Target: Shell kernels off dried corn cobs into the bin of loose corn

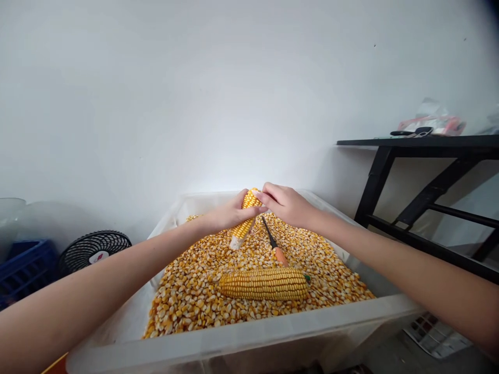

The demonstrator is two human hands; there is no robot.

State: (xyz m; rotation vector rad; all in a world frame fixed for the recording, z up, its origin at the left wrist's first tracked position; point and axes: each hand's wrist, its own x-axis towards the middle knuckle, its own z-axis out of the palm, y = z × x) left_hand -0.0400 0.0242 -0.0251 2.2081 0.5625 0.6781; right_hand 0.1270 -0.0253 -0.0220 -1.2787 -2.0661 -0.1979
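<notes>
Nearest, translucent plastic bin heaped with loose corn kernels; whole corn cob lying on them, screwdriver (orange handle) just behind. Farther back, left hand and right hand together, both clamped on part-stripped cob, tilted above the kernels.

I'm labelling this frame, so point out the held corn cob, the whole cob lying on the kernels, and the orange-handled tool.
Held yellow corn cob (244,224): head view, on its kernelled middle.
Whole yellow corn cob (264,284): head view, on its middle.
Orange-handled tool (279,255): head view, on the handle.
</notes>
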